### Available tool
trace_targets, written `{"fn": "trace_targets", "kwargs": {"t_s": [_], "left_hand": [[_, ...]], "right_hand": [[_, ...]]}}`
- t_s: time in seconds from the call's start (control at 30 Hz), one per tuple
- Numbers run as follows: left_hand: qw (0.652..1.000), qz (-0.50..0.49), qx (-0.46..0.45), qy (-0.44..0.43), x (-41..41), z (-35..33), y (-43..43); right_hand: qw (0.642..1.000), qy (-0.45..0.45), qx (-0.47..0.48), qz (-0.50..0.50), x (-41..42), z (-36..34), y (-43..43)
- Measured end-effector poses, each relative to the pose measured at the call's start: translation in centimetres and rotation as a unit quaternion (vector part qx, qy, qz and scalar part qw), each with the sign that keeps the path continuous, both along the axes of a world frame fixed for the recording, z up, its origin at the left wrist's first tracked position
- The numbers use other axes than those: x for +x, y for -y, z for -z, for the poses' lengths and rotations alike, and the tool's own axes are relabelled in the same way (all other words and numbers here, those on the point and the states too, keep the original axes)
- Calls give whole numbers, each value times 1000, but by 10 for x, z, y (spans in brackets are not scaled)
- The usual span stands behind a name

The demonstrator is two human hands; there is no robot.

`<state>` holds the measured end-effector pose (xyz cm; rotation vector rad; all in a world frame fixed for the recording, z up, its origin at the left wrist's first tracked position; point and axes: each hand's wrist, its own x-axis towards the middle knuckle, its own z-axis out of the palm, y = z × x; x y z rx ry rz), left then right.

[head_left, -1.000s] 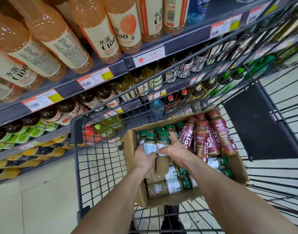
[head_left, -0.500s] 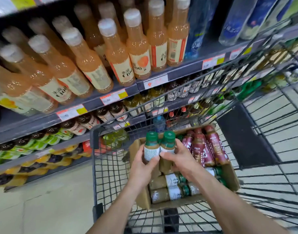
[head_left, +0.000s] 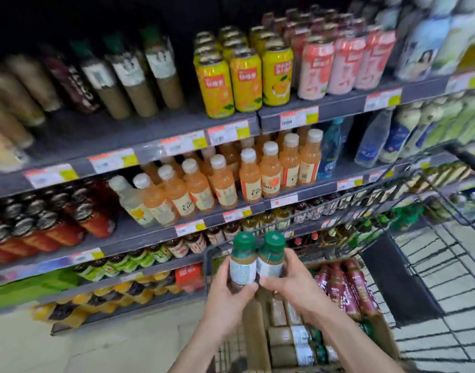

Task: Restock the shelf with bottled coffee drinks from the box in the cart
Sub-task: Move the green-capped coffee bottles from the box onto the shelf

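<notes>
Two coffee bottles with green caps stand upright side by side above the cart. My left hand grips the left bottle; my right hand grips the right bottle. Below them the cardboard box in the wire cart holds more green-capped bottles lying flat and maroon bottles leaning at the right. On the top shelf at upper left stands a blurred row of similar brown coffee bottles, with bare shelf in front of them.
Yellow cans and pink cans share the top shelf. Orange juice bottles fill the shelf below, red cans at left. Lower shelves carry small dark and green bottles. Pale floor tiles lie at bottom left.
Both hands have lifted the two green-capped bottles out of the box and higher above the cart. My view has tilted up, so the upper shelves now show.
</notes>
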<state>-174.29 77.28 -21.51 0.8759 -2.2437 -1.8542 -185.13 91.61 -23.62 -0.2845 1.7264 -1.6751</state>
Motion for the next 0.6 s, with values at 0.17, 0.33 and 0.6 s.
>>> {"fn": "trace_targets", "kwargs": {"t_s": [0.17, 0.33, 0.6], "left_hand": [[999, -32, -18, -38, 20, -42, 35], [995, -26, -8, -92, 50, -82, 83], [990, 0, -15, -138, 108, -123, 169]], "right_hand": [[997, -70, -20, -6, 17, -56, 36], [994, -101, -41, -10, 52, -109, 79], [985, -169, -30, -21, 111, -151, 163]]}}
